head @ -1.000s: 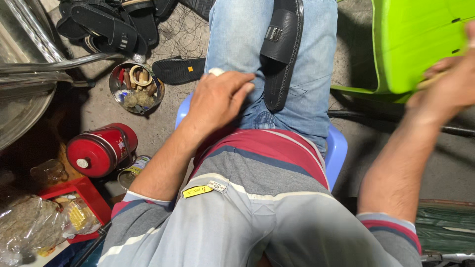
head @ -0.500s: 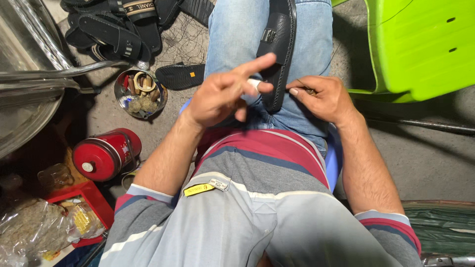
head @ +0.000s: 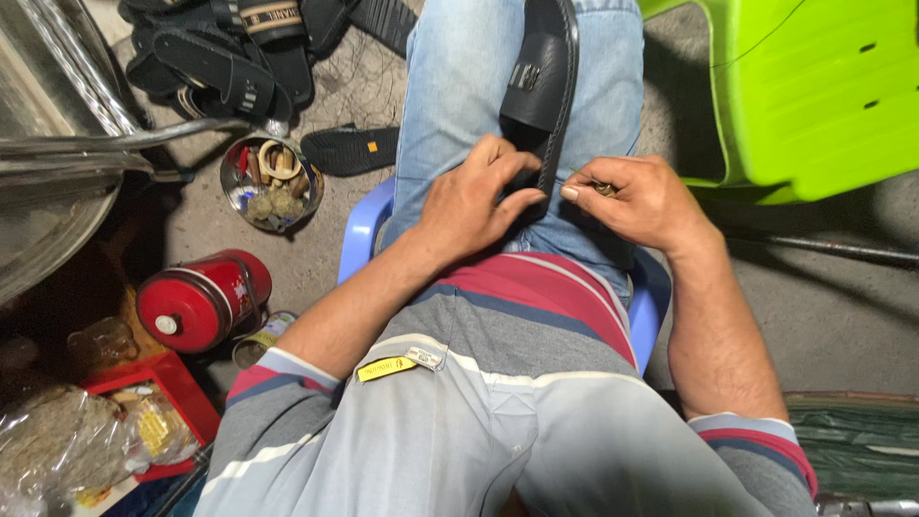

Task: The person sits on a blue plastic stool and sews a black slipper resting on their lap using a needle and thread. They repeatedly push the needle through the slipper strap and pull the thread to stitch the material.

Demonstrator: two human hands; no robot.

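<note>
Black sandal (head: 541, 81) lies sole-edge up on lap, left hand (head: 474, 196) gripping it, right hand (head: 637, 196) pinched shut.

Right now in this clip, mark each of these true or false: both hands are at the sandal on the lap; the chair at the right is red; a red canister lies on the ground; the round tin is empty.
1. Both the left hand and the right hand are at the black sandal on the lap. True.
2. The plastic chair at the right is red. False: it is bright green.
3. A red canister lies on its side on the ground. True.
4. The round tin is empty. False: it holds small odds and ends.
</note>
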